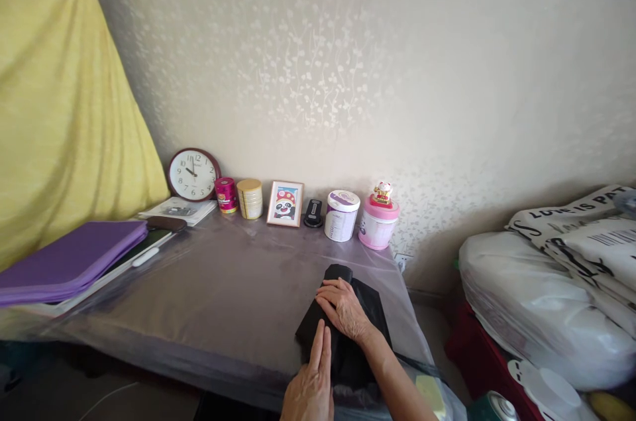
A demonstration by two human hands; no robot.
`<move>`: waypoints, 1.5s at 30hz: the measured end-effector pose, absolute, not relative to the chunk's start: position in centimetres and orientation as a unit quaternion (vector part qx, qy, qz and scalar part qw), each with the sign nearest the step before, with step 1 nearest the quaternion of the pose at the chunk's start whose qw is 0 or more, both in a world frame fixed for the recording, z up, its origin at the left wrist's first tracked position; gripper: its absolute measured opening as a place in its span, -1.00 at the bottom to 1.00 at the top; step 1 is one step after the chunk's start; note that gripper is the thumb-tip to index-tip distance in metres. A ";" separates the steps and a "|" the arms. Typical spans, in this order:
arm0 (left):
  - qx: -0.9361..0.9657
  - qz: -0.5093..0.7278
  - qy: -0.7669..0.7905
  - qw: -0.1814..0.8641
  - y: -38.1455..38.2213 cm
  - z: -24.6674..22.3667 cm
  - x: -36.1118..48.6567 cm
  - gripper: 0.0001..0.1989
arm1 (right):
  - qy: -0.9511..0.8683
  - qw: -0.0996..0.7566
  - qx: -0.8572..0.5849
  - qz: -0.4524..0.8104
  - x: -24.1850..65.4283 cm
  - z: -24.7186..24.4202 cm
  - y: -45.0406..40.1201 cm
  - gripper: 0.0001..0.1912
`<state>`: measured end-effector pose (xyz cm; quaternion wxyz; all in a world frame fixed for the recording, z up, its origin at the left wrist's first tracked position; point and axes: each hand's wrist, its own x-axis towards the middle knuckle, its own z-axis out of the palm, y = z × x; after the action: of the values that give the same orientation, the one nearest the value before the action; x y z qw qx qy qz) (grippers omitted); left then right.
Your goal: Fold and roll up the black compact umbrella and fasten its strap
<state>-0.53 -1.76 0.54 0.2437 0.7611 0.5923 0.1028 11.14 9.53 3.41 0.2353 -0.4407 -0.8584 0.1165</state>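
A black folded piece of fabric (372,305) lies near the table's right front corner, with a narrow rolled-looking end pointing to the wall and a flap spread to each side. I cannot tell just what it is. My right hand (345,308) rests across its middle, fingers stretched out over it toward the left. Closer to me, my left hand (311,374) touches its left part, the visible fingers straight and pointing away from me. Both hands hide much of the fabric's centre.
Along the wall stand a clock (193,174), a pink tin (226,195), a yellow-lidded can (250,199), a panda picture frame (285,204), a black device (313,213) and two tubs (342,219). Purple folders (74,258) lie left. A stuffed white bag (536,301) sits right of the table.
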 end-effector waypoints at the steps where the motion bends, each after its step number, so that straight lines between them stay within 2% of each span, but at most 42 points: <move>1: 0.759 0.101 0.596 0.244 -1.8 0.5 -0.5 -0.15 | -0.855 0.231 -0.450 0.113 11.1 3.4 10.0 -0.71; 8: 0.740 0.088 0.622 0.240 -1.7 0.0 -0.4 -0.16 | -0.828 0.213 -0.510 0.091 11.1 2.8 13.2 -0.70; 14: 0.740 0.087 0.626 0.230 -1.9 0.3 -0.4 -0.16 | -0.761 0.243 -0.598 0.055 12.0 2.6 14.9 -0.70; 22: 0.744 0.099 0.632 0.195 -2.6 -0.1 -0.3 -0.20 | -0.632 0.293 -0.717 0.016 18.9 1.1 11.1 -0.66; 29: 0.751 0.085 0.635 0.163 -3.1 0.8 -0.2 -0.25 | -0.584 0.301 -0.741 0.139 21.4 0.6 6.8 -0.62; 39: 0.748 0.084 0.642 0.146 -3.1 0.7 0.0 -0.23 | -0.606 0.300 -0.715 0.179 19.2 1.0 3.9 -0.52; 42: 0.747 0.081 0.642 0.150 -3.0 0.7 0.1 -0.21 | -0.597 0.328 -0.703 0.203 19.1 0.9 3.8 -0.54; 45: 0.747 0.068 0.643 0.154 -3.0 0.9 0.1 -0.22 | -0.567 0.398 -0.673 0.258 18.6 1.8 4.2 -0.55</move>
<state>0.05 -3.04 0.85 0.1542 0.7475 0.6425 0.0683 18.65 4.17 1.76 0.3984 -0.6731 -0.5671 0.2581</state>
